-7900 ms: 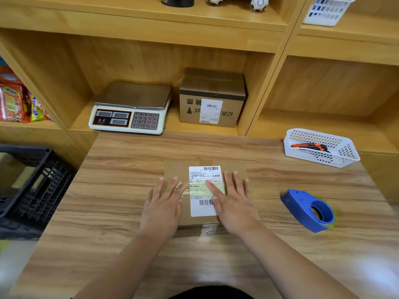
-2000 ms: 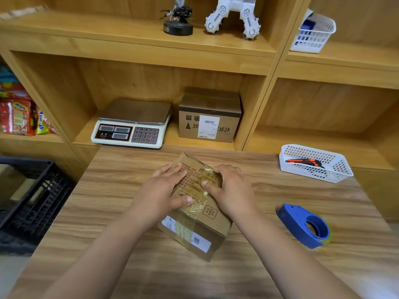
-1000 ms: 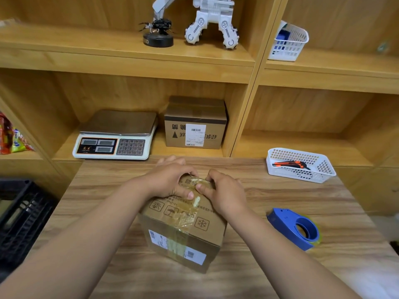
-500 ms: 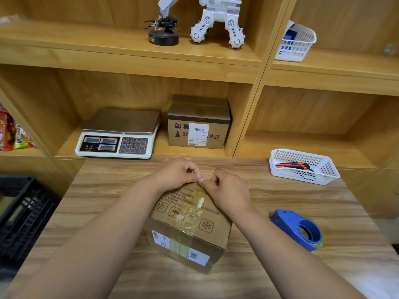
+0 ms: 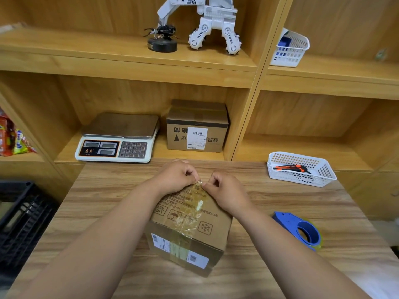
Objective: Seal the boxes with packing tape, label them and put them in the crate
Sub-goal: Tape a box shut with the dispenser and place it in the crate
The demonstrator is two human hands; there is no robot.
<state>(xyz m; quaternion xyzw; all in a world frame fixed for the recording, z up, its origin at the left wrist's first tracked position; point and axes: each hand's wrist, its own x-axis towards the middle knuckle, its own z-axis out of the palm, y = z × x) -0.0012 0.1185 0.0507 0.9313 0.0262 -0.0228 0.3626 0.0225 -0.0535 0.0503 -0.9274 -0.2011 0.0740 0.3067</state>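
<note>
Two hands met at the far top edge of the cardboard box (image 5: 190, 229), which stood on the table (image 5: 269, 197) right in front of us. Our left hand (image 5: 177, 175) and right hand (image 5: 224, 190) each pinched the clear tape (image 5: 199, 182) between thumb and forefinger, fingertips nearly touching, the other fingers curled in.

We saw a plain brown box. Its upper face carried lines of dark printed text and a row of handling icons, a snowflake among them. Wrinkled, glossy tape ran down the middle of that face and over the near edge. The near side bore a white label (image 5: 194, 257) with small barcodes, crossed by the same strip of tape.

We had the box turned on the table, so its labelled side faced us and a little to our left, and its near right corner pointed closest to us. The print read upright from our side. The taped seam ran away from us toward our hands; whether that was the long axis we could not tell.

Right of the box lay the blue tape dispenser (image 5: 300, 230). The black crate (image 5: 19, 219) sat off the table's left edge.
</note>
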